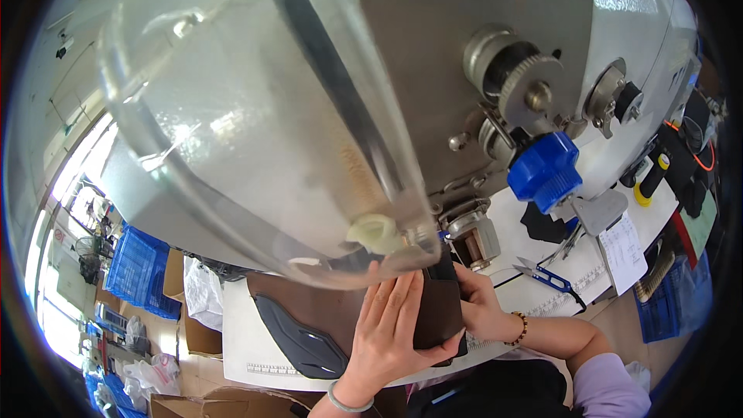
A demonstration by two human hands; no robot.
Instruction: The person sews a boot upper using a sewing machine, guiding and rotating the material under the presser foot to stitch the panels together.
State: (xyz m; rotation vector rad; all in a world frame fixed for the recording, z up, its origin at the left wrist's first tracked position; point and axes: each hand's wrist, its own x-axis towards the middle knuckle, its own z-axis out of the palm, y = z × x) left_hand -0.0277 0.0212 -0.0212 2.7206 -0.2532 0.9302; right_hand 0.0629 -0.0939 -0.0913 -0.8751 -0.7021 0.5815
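A brown leather-like piece (306,302) with a black moulded panel (298,338) on its left part lies on the white table, below the head of a sewing machine (464,139). My left hand (387,333) rests flat on the brown material, fingers stretched toward the machine and thumb spread to the right. Its fingertips reach the lower rim of a clear plastic guard (309,263). At the right side of the piece, my right hand (486,308) grips the edge, with its fingertips partly hidden behind the material. The stitching spot is covered by the guard and my hands.
Blue-handled thread snips (549,277) and a ruler strip (569,292) lie right of my right hand. A blue knob (544,173) juts from the machine. Blue crates (139,271) and cardboard boxes (224,402) stand left and below the table; a written paper sheet (621,254) lies right.
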